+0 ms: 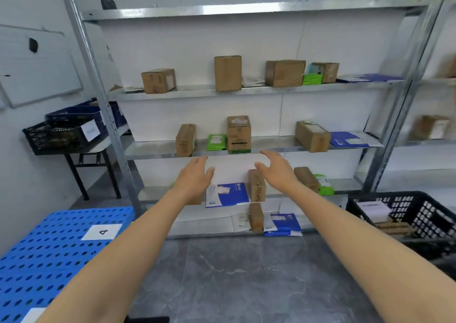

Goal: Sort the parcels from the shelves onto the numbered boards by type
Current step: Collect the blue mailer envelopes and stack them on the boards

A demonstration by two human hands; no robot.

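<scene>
We reach both arms toward the shelves (160, 153), and neither hand holds anything. Our left hand (195, 178) has its fingers straight and loosely spread, palm turned inward. Our right hand (277, 172), at three o'clock from it, is spread the same way, its fingers a little bent. Both hover just under the edge of the middle shelf.

At twelve o'clock above the gap between them, a tall cardboard box (238, 133) stands on that shelf, with a green packet (216, 142) just beside it at nine o'clock. At six o'clock below the gap, a blue envelope (228, 194) leans on the lower shelf next to a small box (256, 187). More parcels sit on every level.

The blue board (49, 261) marked 4 lies at seven o'clock of our view. A black crate (419, 211) sits at four o'clock.
</scene>
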